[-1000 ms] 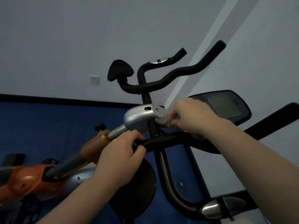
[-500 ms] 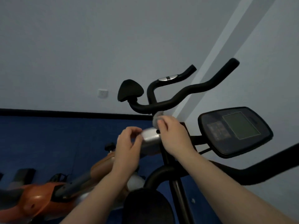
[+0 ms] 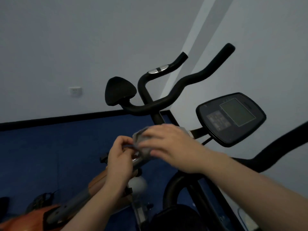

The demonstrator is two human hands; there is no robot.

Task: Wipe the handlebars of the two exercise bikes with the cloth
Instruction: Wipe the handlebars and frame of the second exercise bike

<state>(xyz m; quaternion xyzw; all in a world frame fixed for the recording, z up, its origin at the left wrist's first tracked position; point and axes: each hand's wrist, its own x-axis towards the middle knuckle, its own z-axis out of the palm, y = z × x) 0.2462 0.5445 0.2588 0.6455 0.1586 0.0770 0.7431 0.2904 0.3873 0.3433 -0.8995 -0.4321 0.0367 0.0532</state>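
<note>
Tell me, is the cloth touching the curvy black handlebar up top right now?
Apart. In the head view the cloth sits bunched between both hands, with blue wall showing between it and the curvy black handlebar above.

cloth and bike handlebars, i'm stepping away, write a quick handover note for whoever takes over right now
Left hand: fingers pinch one edge of the grey cloth in front of the chest.
Right hand: lies over the cloth, gripping its other side.
The cloth is bunched between both hands, touching no bar; it looks like it is being refolded.
The far bike's black handlebars stand clear above the hands. The near bike's bar runs past the right wrist, below the console.
Done: cannot tell from this view which bars are wiped.
Left: finish sorting the cloth, then wipe whatever bars remain.
</note>
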